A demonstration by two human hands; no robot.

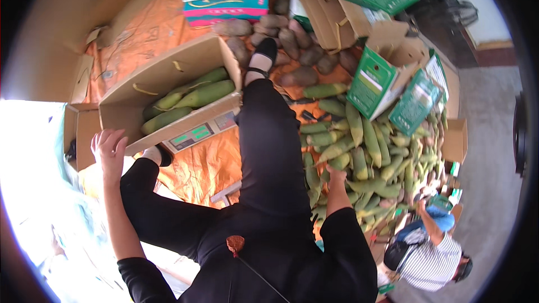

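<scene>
Left grip: the left hand [110, 147] lies open, fingers spread, on the near corner of the brown cardboard box [163, 78], which sits on a digital scale [197, 133] over an orange sheet [205, 165] and holds several green corn ears [191, 100] lying lengthwise in their husks. Right of the person's black-trousered leg [268, 146], the right hand [336, 177] reaches down into the large corn pile [370, 157] on the floor, arm nearly straight, though whether that grip is closed on an ear cannot be told. Green-and-white cartons [393, 87] stand open beside the pile, and brown tubers [292, 45] lie beyond them.
</scene>
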